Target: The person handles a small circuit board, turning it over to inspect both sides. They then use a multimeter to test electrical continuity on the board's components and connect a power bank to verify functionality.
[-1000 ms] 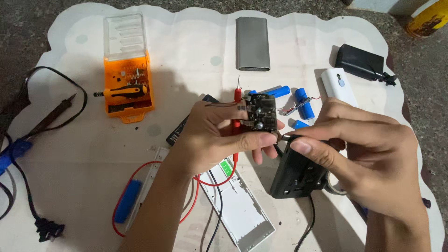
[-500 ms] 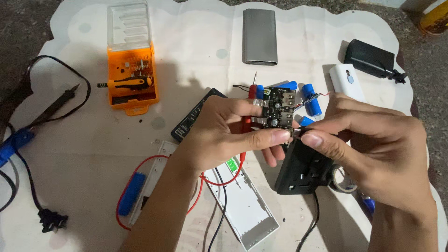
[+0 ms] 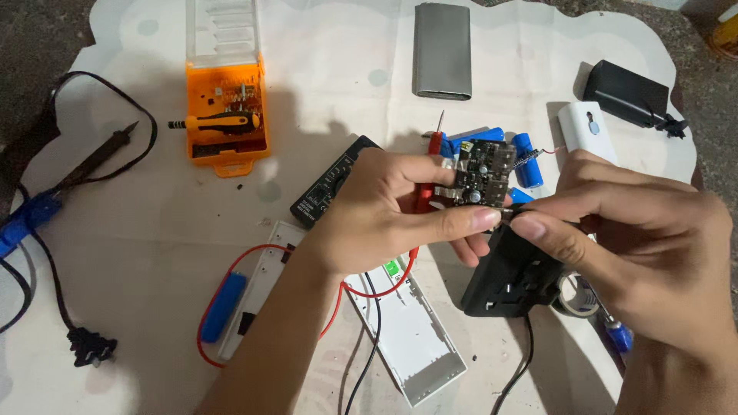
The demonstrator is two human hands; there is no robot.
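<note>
Circuit board (image 3: 484,173) — small, dark, studded with tiny parts — sits right of centre in the frame, pinched upright in my left hand (image 3: 384,211) between thumb and curled fingers. My right hand (image 3: 638,246) comes in from the right edge, its thumb and forefinger pressed together at the board's lower right corner; what they nip there is too small for me to tell. Just below that pinch lies a black box (image 3: 511,277) with a black cable running off toward the bottom edge. Behind the board a few blue cells (image 3: 526,157) lie on the white sheet (image 3: 323,92), and a white power bank (image 3: 588,131) rests just to their right. A grey metal sleeve (image 3: 442,50) lies at top centre, an orange screwdriver case (image 3: 227,115) open at upper left. Bottom centre holds an open white shell (image 3: 407,338) — with red wire looping from it toward another blue cell (image 3: 224,306) at lower left.
</note>
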